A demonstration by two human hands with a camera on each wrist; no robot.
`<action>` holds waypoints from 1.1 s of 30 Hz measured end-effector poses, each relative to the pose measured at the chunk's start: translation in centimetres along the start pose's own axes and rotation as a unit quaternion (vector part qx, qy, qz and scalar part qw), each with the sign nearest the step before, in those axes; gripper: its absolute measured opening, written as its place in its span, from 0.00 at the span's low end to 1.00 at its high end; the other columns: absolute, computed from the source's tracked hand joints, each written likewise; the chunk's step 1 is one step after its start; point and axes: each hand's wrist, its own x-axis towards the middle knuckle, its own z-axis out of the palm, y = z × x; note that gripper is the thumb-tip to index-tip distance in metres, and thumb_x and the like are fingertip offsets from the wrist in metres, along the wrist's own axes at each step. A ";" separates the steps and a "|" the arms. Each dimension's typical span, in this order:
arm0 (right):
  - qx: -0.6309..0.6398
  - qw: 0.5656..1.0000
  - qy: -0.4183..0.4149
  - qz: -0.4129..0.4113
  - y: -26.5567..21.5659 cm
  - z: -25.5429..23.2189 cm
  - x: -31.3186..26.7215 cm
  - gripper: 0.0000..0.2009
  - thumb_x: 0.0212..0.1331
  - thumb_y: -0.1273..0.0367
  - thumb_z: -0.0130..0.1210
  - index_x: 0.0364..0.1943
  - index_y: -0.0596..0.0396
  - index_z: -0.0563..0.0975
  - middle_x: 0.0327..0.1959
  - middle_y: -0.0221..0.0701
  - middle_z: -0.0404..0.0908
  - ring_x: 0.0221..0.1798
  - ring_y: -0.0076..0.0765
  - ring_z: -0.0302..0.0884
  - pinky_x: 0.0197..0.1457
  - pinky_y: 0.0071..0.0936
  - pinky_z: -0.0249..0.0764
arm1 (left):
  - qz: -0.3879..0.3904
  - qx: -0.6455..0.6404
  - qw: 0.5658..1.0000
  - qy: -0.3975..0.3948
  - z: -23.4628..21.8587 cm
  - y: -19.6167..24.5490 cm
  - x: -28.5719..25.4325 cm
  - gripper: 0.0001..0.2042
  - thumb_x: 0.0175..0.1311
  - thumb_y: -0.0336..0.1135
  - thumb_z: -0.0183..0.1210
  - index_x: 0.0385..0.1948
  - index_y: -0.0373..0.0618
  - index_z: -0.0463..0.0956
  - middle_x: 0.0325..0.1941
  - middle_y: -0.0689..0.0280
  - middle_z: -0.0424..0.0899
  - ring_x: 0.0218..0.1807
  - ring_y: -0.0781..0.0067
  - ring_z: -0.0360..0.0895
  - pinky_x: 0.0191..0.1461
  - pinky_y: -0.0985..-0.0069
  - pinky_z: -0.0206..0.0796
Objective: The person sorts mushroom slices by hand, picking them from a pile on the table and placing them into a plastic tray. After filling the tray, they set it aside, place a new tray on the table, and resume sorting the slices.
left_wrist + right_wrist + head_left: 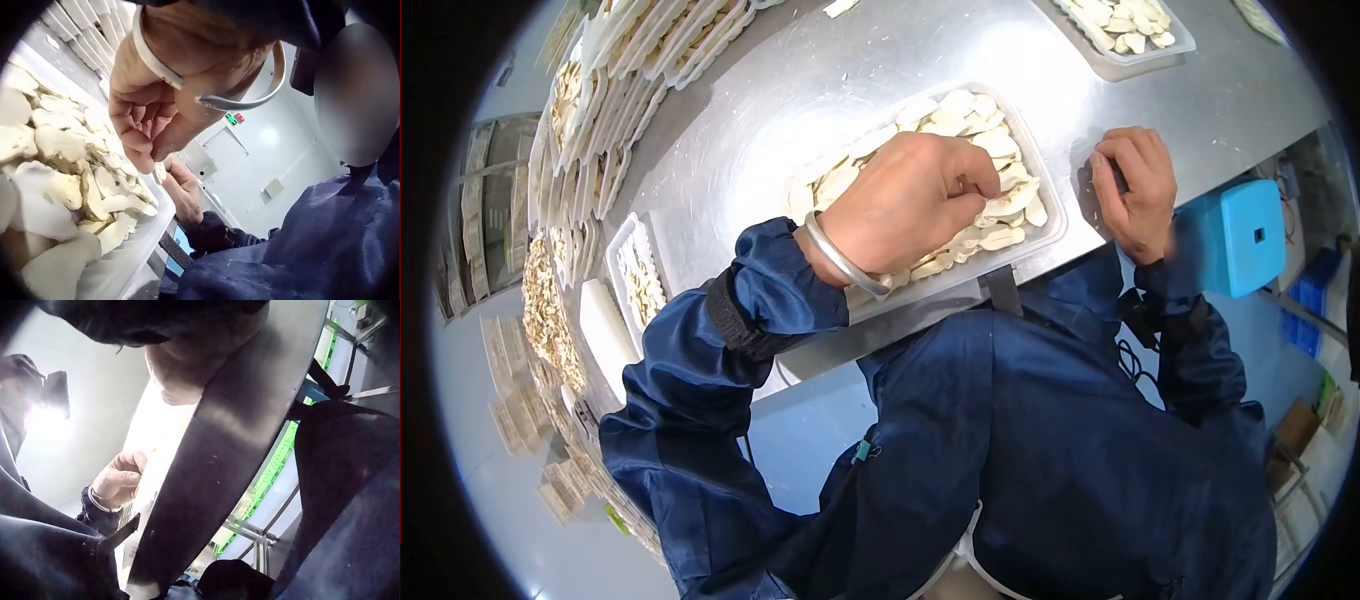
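Observation:
My left hand (910,195), with a silver bangle (840,258) at its wrist, is over a clear plastic tray (1055,215) filled with cream-coloured slices that look like dried mushroom. Thumb and fingertips pinch one pale slice (160,172), seen at the tray's edge in the left wrist view. Other slices (965,115) lie heaped beneath and around the hand. To the right of the tray, my right hand (1138,190) rests on the metal table with fingers loosely curled and nothing visible in them. In the right wrist view the right hand (178,372) is mostly dark, its fingers hidden.
Another tray of slices (1135,50) stands at the far right of the steel table (750,150). Stacked filled trays (600,120) rise at the left, with a smaller white tray (638,270) nearby. A blue stool-like box (1250,240) stands beyond the right edge.

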 end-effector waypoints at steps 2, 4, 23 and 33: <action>-0.001 1.000 -0.001 0.001 0.0 0.1 0.2 0.04 0.52 0.75 0.59 0.30 0.57 0.76 0.34 0.34 0.77 0.38 0.40 0.72 0.43 0.34 0.66 | -0.009 0.015 1.000 0.015 -0.6 0.2 0.2 0.06 0.64 0.20 0.58 0.40 0.38 0.81 0.33 0.69 0.84 0.34 0.84 0.79 0.41 0.84 0.72; -0.003 1.000 -0.001 -0.001 0.0 0.2 0.1 0.03 0.52 0.76 0.59 0.30 0.57 0.76 0.34 0.34 0.77 0.38 0.40 0.72 0.43 0.34 0.66 | -0.002 0.024 0.999 0.031 -1.8 0.1 0.1 0.06 0.64 0.20 0.58 0.40 0.39 0.82 0.32 0.70 0.83 0.34 0.85 0.78 0.40 0.84 0.72; 0.517 0.826 -0.055 0.216 -7.9 -1.0 6.4 0.09 0.66 0.76 0.53 0.47 0.64 0.75 0.39 0.32 0.78 0.37 0.19 0.74 0.42 0.17 0.71 | 0.039 -0.130 0.980 0.145 -1.7 1.7 -2.4 0.03 0.64 0.23 0.60 0.36 0.37 0.76 0.30 0.70 0.81 0.33 0.85 0.79 0.38 0.86 0.71; 0.495 0.837 -0.118 0.202 -8.1 0.3 9.5 0.07 0.64 0.74 0.57 0.43 0.62 0.77 0.34 0.26 0.79 0.33 0.16 0.73 0.37 0.14 0.68 | 0.067 -0.069 0.973 0.211 -2.9 -0.1 -4.8 0.06 0.64 0.25 0.61 0.40 0.38 0.78 0.36 0.68 0.83 0.36 0.82 0.80 0.41 0.82 0.72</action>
